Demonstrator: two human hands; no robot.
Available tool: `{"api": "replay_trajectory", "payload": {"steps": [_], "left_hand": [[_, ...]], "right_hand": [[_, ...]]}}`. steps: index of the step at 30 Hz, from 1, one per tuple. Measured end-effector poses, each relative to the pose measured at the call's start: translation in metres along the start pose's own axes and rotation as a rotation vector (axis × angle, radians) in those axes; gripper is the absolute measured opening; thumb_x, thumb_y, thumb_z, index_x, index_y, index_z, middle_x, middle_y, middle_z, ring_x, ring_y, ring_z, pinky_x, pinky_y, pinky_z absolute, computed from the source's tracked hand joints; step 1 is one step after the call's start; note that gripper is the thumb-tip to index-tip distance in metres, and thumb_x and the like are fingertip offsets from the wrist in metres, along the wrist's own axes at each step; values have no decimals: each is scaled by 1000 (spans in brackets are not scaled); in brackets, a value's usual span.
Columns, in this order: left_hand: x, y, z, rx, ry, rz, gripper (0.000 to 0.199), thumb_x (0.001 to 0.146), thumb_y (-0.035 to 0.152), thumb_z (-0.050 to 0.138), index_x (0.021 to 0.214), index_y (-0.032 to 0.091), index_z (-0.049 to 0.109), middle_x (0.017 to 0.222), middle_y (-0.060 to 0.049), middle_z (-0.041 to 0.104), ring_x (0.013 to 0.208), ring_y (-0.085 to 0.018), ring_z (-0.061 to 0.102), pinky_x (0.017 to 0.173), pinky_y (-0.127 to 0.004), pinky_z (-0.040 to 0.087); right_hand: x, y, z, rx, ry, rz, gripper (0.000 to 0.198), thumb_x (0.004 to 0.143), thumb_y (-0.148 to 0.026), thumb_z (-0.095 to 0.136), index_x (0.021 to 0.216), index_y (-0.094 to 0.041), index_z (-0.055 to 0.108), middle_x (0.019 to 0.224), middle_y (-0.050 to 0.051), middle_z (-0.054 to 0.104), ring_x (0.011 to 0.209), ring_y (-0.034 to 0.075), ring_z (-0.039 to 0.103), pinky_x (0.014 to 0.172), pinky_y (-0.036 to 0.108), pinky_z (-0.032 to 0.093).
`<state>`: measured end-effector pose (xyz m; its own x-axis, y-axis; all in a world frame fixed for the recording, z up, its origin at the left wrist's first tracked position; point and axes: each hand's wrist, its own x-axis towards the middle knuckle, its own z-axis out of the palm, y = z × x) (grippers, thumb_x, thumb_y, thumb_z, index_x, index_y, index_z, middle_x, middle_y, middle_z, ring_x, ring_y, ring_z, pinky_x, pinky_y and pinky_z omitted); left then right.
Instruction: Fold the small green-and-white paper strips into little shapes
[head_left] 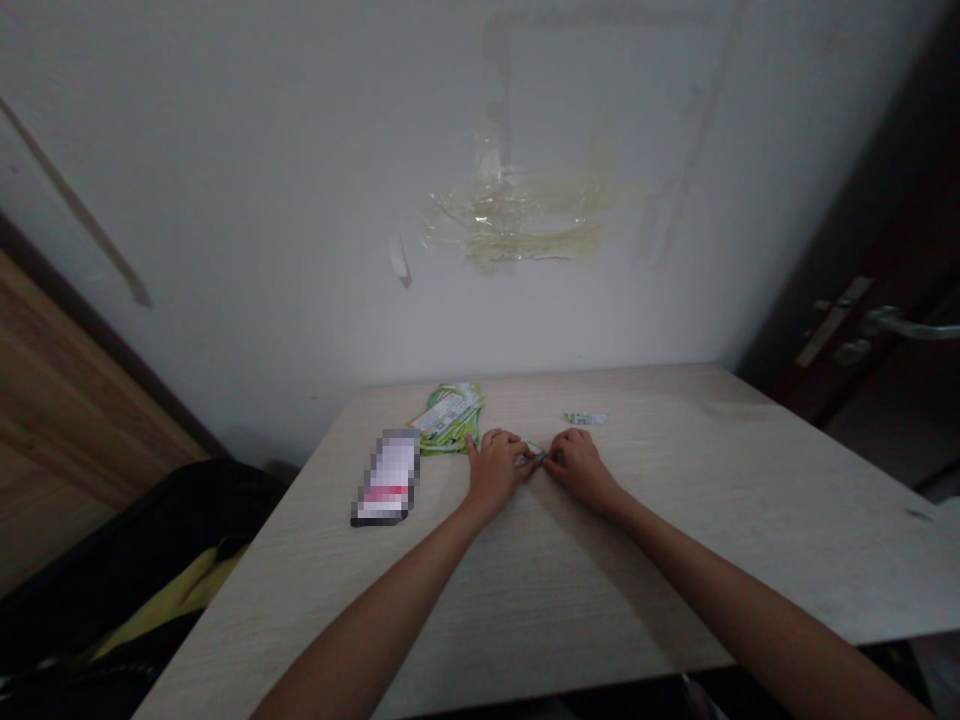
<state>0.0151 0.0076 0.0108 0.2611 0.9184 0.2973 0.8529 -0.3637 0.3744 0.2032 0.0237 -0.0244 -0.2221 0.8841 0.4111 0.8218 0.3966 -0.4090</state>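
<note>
Both hands meet over the middle of the table, pinching a small piece of green and white wrapper [534, 450] between them. My left hand [496, 466] is closed on the piece's left side. From the other side, the fingertips of my right hand [581, 468] close on its right end. Much of the piece is hidden by the fingers. Just behind my left hand lies a flat green printed packet [451, 415]. Another torn strip of wrapper [585, 419] rests on the table a little beyond my right hand.
A phone [388, 475] with a blurred screen lies left of my left hand, close to the packet. The pale wooden table [645, 620] meets a white wall [300, 200] with old tape on it. A dark bag [172, 520] stands left of the table, and a door handle [900, 325] is at the right.
</note>
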Motion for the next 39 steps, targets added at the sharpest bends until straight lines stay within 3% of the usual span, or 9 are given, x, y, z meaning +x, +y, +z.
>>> {"api": "replay_trajectory", "payload": {"steps": [4, 10, 24, 39], "left_hand": [[0, -2, 2, -9, 13, 13, 20, 86, 50, 65, 91, 33, 74, 116, 0, 65, 126, -28, 44, 113, -68, 10], [-1, -3, 4, 10, 4, 13, 23, 88, 52, 62, 95, 34, 73, 120, 0, 65, 133, -30, 38, 113, -69, 8], [5, -1, 3, -17, -84, -5, 20, 86, 48, 65, 98, 33, 70, 130, 0, 62, 140, -31, 35, 113, -73, 3], [6, 4, 2, -21, -92, -23, 20, 85, 43, 65, 98, 29, 69, 130, -3, 63, 139, -32, 37, 113, -72, 9]], "right_hand": [[1, 4, 1, -20, -1, 66, 21, 79, -31, 72, 94, -16, 67, 101, 11, 60, 103, 25, 51, 93, 38, 42], [6, 8, 2, 18, -66, 61, 15, 79, -28, 74, 92, -21, 72, 112, 10, 58, 112, 26, 49, 98, 40, 38], [9, 10, -3, 49, -98, 76, 15, 77, -34, 76, 86, -21, 75, 110, 11, 61, 110, 28, 52, 99, 43, 38], [20, 26, -12, 138, -192, 46, 12, 72, -28, 76, 83, -26, 80, 104, 8, 67, 105, 26, 59, 100, 44, 40]]}}
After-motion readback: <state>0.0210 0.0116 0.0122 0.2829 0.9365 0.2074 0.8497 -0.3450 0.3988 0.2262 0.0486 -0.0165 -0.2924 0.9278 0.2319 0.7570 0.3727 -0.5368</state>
